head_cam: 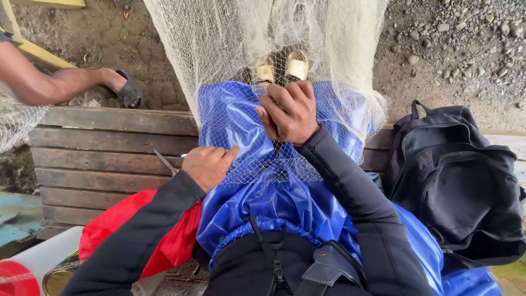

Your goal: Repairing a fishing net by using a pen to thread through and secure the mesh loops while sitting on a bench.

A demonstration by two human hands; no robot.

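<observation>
**Net gathered over a blue lap, both hands at the mesh**

Where the pale fishing net (285, 49) drapes down from the top of the view, it spreads across the person's lap, which is covered in shiny blue material (274, 203), and its lower edge ends about mid-thigh. The right hand (286, 112) is closed into a fist around a bunch of the mesh, knuckles up, held above the knees. The left hand (208, 166) lies just beside it on the left thigh, fingers curled in, pinching the net with the thumb tip against the mesh; a thin pointed metal tool (165, 163) sticks out behind it, seemingly held in that hand. Both arms wear dark sleeves.

Beyond the knees, two feet in pale sandals (281, 69) show through the net. The person sits on a bench of weathered wooden planks (104, 153). A black backpack (455, 181) rests on it to the right, a red bag (164, 230) lies to the left. Another person's leg, its foot in a dark sandal (129, 90), rests on the dirt at upper left.
</observation>
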